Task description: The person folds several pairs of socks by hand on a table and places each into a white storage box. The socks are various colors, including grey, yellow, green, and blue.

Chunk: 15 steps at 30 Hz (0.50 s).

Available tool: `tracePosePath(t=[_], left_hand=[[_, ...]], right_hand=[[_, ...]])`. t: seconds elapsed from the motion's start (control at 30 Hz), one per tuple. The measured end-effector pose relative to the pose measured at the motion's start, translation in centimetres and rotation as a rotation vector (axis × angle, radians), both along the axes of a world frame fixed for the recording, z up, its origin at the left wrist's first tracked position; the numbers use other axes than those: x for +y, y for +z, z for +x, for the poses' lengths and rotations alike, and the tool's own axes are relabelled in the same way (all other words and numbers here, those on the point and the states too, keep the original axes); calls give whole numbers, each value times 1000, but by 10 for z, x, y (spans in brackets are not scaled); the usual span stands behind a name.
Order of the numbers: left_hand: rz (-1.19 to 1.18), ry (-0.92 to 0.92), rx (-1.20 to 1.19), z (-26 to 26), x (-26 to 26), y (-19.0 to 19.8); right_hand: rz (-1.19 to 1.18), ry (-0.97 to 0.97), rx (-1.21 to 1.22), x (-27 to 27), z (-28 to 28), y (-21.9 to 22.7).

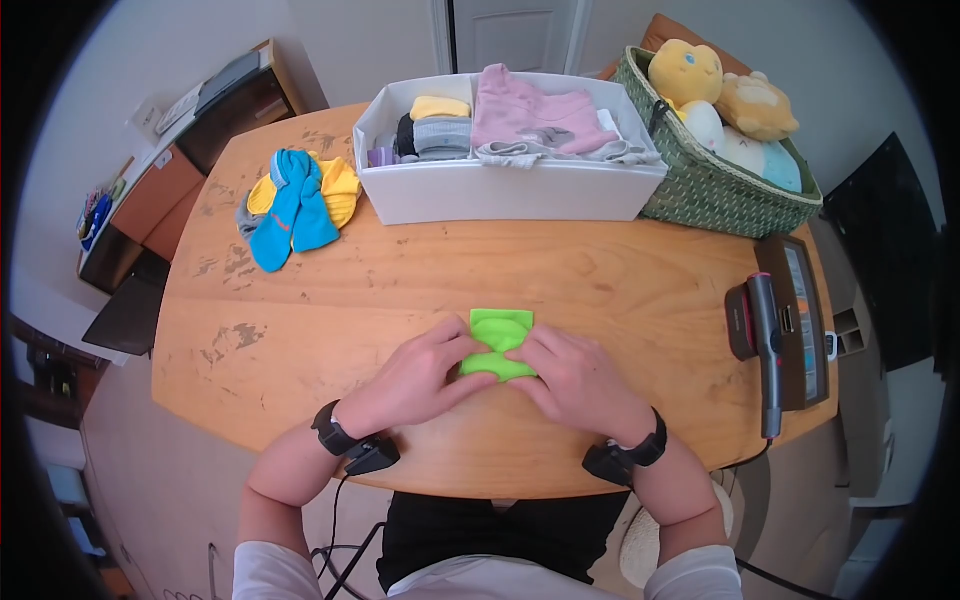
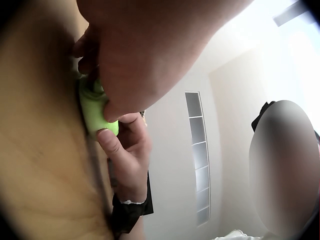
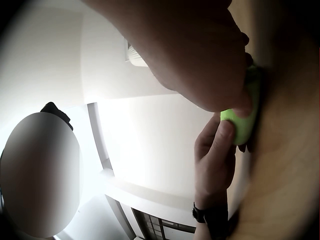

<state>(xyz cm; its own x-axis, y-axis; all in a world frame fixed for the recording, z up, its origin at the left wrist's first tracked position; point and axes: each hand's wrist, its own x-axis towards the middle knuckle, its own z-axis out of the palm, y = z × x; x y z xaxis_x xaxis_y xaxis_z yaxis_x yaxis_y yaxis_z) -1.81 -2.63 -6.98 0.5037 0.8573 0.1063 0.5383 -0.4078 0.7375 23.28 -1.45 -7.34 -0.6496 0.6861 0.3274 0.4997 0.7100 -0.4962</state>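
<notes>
A bright green sock (image 1: 502, 322), folded into a small bundle, lies on the wooden table close to the person's front edge. On its left side the left hand (image 1: 428, 367) pinches the near part between thumb and fingers. The right hand (image 1: 578, 374) does the same from the right, its thumb at the near edge. Between the hands the near end of the sock bulges in a thick fold, while the far end lies flat. In the left wrist view the rounded green roll (image 2: 95, 112) shows between both thumbs. Some fingertips are hidden behind the cloth.
Blue and yellow socks (image 1: 300, 215) lie heaped at the back left. A white divided box (image 1: 510, 193) of folded clothes stands at the back, beside a green basket (image 1: 720, 190) of plush toys. A grey-and-pink handheld appliance (image 1: 766, 350) and a brown case (image 1: 803, 330) lie at the right edge.
</notes>
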Motion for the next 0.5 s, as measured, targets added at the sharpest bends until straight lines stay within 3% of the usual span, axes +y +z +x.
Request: tracePosePath(t=[0.07, 0.13, 0.17, 0.23, 0.5], left_hand=[[-39, 47, -50, 2, 0, -1], [179, -44, -56, 1, 3, -5], [179, -45, -55, 0, 3, -4], [0, -38, -53, -1, 1, -2], [-89, -71, -65, -7, 10, -8]], right_hand=[[-27, -9, -13, 0, 2, 1], [-90, -7, 24, 1, 1, 5], [-90, -7, 25, 1, 2, 5], [-156, -10, 23, 1, 1, 7], [32, 27, -64, -1, -2, 4]])
